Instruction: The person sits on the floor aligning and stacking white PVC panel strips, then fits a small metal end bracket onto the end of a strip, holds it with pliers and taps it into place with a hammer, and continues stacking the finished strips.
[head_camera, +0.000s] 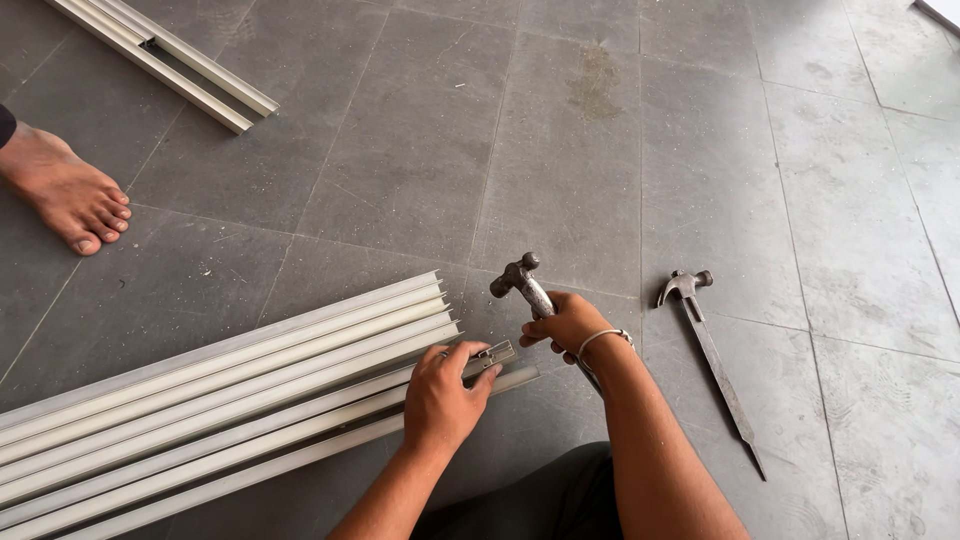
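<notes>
My left hand (443, 397) grips the end of a long pale metal channel (300, 445) and pinches a small metal fitting (493, 353) at its tip. My right hand (568, 324) is closed around the handle of a steel hammer (518, 277), head raised just above and left of the hand, close to the fitting. The held channel lies at the near side of a stack of similar pale channels (220, 375) on the grey tiled floor.
A second claw hammer (708, 345) with a long flat handle lies on the floor to the right. More channels (165, 62) lie at the top left. Another person's bare foot (65, 190) rests at the left edge. My dark-clothed knee (540, 495) is below.
</notes>
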